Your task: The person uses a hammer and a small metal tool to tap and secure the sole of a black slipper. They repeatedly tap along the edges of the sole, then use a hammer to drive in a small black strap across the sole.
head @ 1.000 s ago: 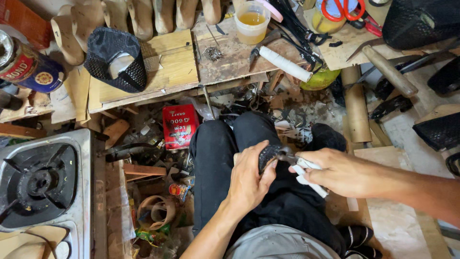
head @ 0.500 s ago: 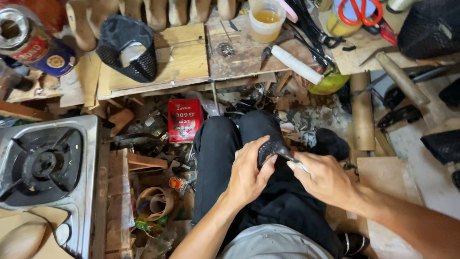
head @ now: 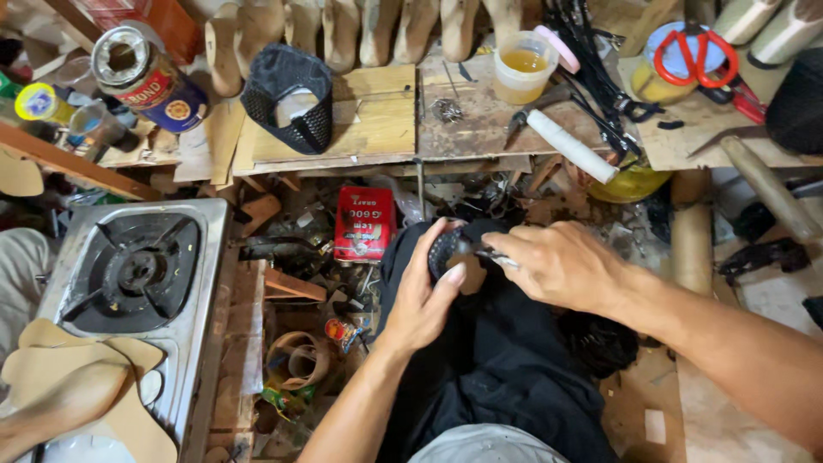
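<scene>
Since half a second ago, both hands are sitting a little higher over the lap, and the right hand point(head: 561, 266) is now covering more of the dark shoe piece point(head: 446, 250) than before.

Head view: the left hand point(head: 426, 296) is curling its fingers around the dark mesh shoe piece from the left, thumb pressing up against its near edge, so it is gripping the piece firmly above the black trousers point(head: 497, 360). The right hand is closing its fingers on a thin metal tool point(head: 490, 255), whose tip is touching the shoe piece; how tightly it is pinching is hard to tell. Beyond the knees, a red glue can point(head: 364, 223) is lying among floor clutter. On the wooden bench point(head: 377, 120) a black mesh shoe upper point(head: 287, 99) is standing, with a plastic cup of yellow liquid point(head: 523, 67) further right and red-handled scissors point(head: 694, 56) near the far corner. A gas stove point(head: 129, 274) is sitting at the left.
</scene>
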`<state>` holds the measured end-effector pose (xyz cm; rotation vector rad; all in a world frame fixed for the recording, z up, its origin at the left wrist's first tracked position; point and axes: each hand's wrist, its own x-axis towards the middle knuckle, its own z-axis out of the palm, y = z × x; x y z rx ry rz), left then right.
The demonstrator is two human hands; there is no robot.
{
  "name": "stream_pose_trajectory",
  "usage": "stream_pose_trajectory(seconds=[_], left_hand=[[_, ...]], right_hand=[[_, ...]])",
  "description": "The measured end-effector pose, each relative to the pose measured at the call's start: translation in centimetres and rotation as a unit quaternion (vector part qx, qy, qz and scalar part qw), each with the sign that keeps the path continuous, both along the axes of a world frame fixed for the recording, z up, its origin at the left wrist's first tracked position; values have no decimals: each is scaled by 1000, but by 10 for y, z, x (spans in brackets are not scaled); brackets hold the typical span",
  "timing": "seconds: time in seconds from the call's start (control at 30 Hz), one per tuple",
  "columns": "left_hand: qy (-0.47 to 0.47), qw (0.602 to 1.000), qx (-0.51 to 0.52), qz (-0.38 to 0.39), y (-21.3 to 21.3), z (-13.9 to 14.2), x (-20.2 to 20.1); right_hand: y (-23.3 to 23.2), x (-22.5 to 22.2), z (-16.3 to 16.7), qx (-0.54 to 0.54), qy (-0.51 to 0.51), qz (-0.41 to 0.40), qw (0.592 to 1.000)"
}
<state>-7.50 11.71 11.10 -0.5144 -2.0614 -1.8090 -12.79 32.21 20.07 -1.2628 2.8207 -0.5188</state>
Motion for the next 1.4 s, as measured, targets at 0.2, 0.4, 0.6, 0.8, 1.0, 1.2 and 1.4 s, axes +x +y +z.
stream_pose_trajectory(seconds=[0.2,0.4,0.6,0.8,1.0,1.2,1.4], left_hand=[[-136,982,-133,5,-47,12,3],[-333,935,-13,-120,-47,35,-6],[-285,950,-95,-86,-32,40,1],[-168,969,-181,-13,-21,31,18],[-47,976,-211,-16,-7,23,27],[-152,960,-216,-91,-22,38,18],[-245,953,-88,-155,-42,49,12]], right_hand=[[-10,-5,-23,6,27,19,999],[-19,15,-45,-47,57,-8,997],[-22,56,-63,-107,43,-99,988],[-3,56,-42,-124,-442,-214,862],[14,47,10,12,-262,-60,963],[6,42,11,103,-65,-35,992],[-9,51,-63,-55,58,-53,995]])
